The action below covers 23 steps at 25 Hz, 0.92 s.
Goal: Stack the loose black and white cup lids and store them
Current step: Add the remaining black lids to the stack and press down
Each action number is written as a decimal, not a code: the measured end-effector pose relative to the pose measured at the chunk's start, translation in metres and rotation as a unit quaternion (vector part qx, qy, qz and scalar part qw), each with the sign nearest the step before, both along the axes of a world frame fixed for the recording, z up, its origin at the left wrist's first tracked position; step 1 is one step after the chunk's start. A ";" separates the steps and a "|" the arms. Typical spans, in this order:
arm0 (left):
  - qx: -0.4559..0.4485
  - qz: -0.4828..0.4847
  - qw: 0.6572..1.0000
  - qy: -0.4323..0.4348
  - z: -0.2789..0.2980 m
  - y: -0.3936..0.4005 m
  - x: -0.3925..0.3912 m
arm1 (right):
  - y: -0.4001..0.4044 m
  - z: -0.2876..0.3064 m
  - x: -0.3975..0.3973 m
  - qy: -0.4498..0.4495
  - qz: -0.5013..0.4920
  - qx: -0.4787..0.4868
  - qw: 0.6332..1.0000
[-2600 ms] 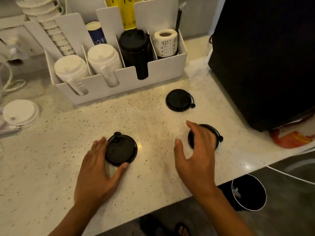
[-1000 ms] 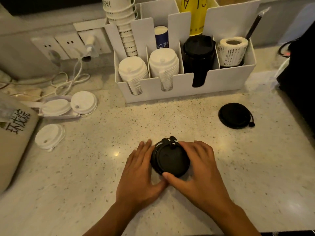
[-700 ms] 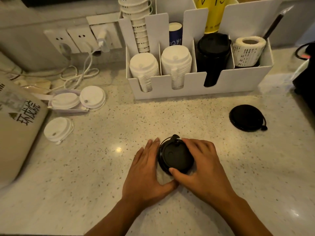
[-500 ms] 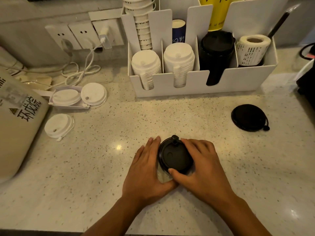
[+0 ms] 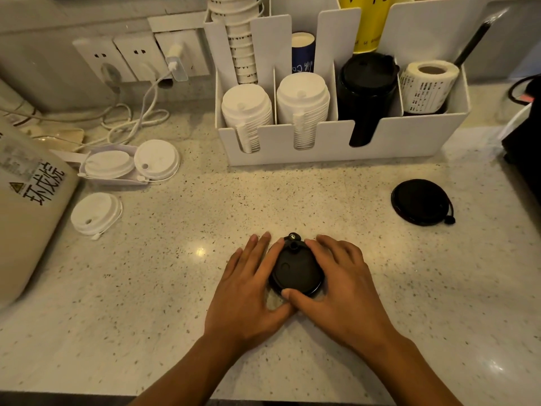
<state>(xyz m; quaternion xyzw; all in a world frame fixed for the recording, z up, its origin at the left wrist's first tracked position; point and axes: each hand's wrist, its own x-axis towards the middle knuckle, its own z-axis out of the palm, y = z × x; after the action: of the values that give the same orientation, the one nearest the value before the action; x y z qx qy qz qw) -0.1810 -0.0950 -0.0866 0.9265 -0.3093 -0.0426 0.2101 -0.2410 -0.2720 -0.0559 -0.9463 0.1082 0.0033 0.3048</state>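
Since before, two black lids (image 5: 295,271) now stacked, left hand (image 5: 248,291) and right hand (image 5: 342,291) clamped around them.

Counter: pale speckled stone countertop (image 5: 292,197), glossy, with small bright glints of overhead light.
Wall: grey wall (image 5: 44,63) along the counter's far edge.
Sockets: white wall sockets (image 5: 140,55) near the far-left corner, one holding a white charger (image 5: 175,64).

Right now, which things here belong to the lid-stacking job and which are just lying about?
Job: black lids between left hand and right hand; loose black lid; white lids; organizer.
Lying about: label roll; charger cable; wall sockets.
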 end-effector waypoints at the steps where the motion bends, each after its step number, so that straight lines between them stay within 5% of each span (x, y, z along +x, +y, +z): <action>1: -0.002 0.000 1.000 0.003 -0.001 0.000 0.001 | 0.005 0.000 0.003 -0.003 -0.008 -0.009 1.000; 6: -0.003 0.007 1.000 0.003 0.000 -0.002 0.000 | 0.022 0.003 0.056 -0.003 -0.112 -0.029 0.993; 10: -0.018 0.012 1.000 0.009 0.001 -0.002 0.000 | 0.024 -0.011 0.075 0.062 -0.088 -0.060 0.992; 23: -0.005 0.011 1.000 0.014 -0.001 -0.002 0.001 | 0.024 -0.015 0.077 0.072 -0.070 -0.086 0.991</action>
<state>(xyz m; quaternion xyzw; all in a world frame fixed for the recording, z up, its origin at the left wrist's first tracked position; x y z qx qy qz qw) -0.1804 -0.0966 -0.0877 0.9280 -0.2963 -0.0517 0.2200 -0.1644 -0.2477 -0.0712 -0.9565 0.1953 0.0404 0.2130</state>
